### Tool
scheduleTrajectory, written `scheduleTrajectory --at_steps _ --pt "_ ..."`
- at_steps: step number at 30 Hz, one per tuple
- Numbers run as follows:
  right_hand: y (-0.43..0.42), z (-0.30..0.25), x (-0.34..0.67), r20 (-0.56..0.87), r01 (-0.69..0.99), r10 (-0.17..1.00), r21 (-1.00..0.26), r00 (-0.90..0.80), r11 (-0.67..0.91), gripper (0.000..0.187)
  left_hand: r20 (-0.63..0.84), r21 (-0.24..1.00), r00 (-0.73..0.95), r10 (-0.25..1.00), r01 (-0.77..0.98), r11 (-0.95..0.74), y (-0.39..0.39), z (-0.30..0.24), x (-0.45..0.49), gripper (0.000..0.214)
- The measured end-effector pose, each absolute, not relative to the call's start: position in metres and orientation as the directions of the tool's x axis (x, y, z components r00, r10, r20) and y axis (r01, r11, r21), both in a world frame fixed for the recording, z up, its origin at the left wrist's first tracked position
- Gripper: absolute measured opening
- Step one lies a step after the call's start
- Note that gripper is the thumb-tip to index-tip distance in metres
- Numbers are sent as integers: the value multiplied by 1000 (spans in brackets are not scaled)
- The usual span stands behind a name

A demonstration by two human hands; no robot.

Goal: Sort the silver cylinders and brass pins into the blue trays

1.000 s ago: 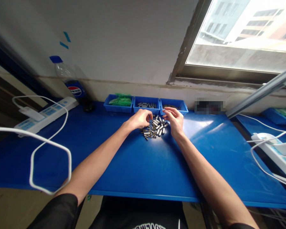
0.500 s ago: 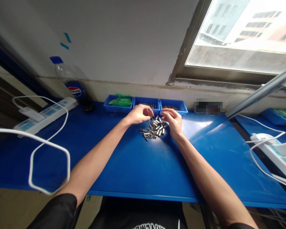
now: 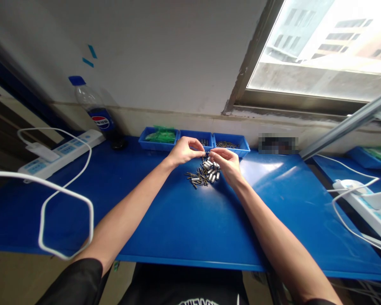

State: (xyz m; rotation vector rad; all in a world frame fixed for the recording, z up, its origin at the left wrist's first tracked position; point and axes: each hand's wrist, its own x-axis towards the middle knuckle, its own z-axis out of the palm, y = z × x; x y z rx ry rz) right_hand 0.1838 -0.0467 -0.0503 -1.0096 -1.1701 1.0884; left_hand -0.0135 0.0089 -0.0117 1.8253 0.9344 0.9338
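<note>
My left hand (image 3: 188, 151) and my right hand (image 3: 226, 161) meet fingertip to fingertip just above a pile of small parts. A thin, small metal piece (image 3: 207, 153) spans the gap between the two pinches; its exact kind is too small to tell. Beneath lies the heap: short silver cylinders with dark ends (image 3: 212, 175) on the right, and thin brass-and-dark pins (image 3: 199, 178) on the left. Behind my hands are a blue bin of dark cylinders (image 3: 204, 142), partly hidden by my left hand, and a blue bin of thin pins (image 3: 227, 144).
A blue bin with green bags (image 3: 160, 135) stands left of the other bins. A cola bottle (image 3: 97, 112) and a white power strip (image 3: 62, 154) are at the left, with a white cable (image 3: 90, 212) looping in front. Another power strip (image 3: 368, 203) lies at the right.
My right hand has moved left and its fingertips have closed in to meet those of my left hand. My left hand has barely moved. The pile looks much the same.
</note>
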Motion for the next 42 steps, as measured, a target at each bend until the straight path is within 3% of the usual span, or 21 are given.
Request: scheduleTrajectory --at_steps 4,9,16,30,37,42 --pt "-42 -54 187 225 -69 957 -968 180 241 29 246 831 446 861 361 -424 12 -22 -14 18" --pt "-38 -56 194 317 9 865 -940 389 340 36 251 609 524 814 568 -554 10 -28 -13 21" --pt "-37 -56 196 269 12 878 -958 396 288 33 177 438 638 749 631 -641 0 -28 -7 31" --pt "-38 -54 194 226 -50 898 -963 378 263 28 148 398 647 748 654 -644 -1 -25 -10 16" --pt "-39 -53 192 204 -63 907 -968 369 244 26 19 374 571 821 757 -535 -2 -12 -13 7" --pt "-38 -57 192 199 -51 917 -972 346 230 28 1 378 522 853 789 -483 -6 -8 -12 17"
